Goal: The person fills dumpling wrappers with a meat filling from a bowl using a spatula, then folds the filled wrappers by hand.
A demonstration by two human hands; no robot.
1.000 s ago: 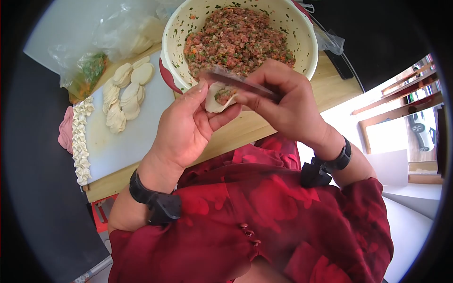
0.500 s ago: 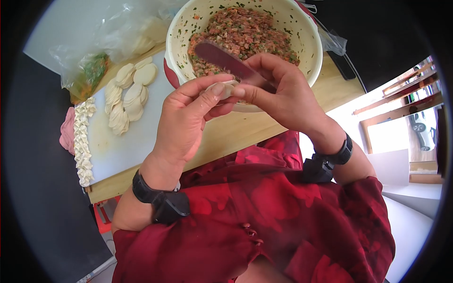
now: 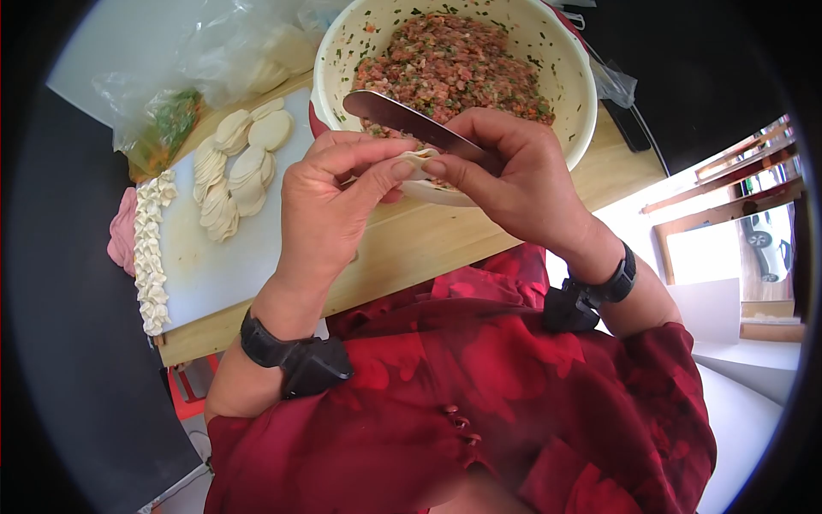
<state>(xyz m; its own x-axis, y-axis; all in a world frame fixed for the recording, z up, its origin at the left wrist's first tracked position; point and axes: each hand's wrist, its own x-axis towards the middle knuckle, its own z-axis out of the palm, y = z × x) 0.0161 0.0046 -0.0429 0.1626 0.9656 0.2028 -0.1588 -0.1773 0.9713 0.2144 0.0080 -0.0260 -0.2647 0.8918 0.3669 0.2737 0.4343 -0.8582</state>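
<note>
Between my two hands is a small folded dumpling (image 3: 418, 160), its pale wrapper pinched at the edges. My left hand (image 3: 338, 184) grips its left side with thumb and fingers. The thumb of my right hand (image 3: 522, 167) presses its right side, while that same hand keeps hold of a flat metal spatula (image 3: 402, 118), blade pointing up and left. Beneath the blade is a large white bowl (image 3: 584, 103) of minced meat filling (image 3: 462, 64) with green and orange bits. Stacked round wrappers (image 3: 250, 182) lie on a white cutting board (image 3: 184, 278) to the left.
A row of finished dumplings (image 3: 152, 257) lines the board's left edge, beside a pink cloth (image 3: 122, 231). Plastic bags (image 3: 231, 51), one with greens, sit behind the board. A dark phone-like object (image 3: 628, 128) lies right of the bowl on the wooden table (image 3: 385, 253).
The spatula blade has tipped slightly lower over the bowl. The dumpling's wrapper now shows a narrow opening on top between my thumbs, and the view has shifted a little.
</note>
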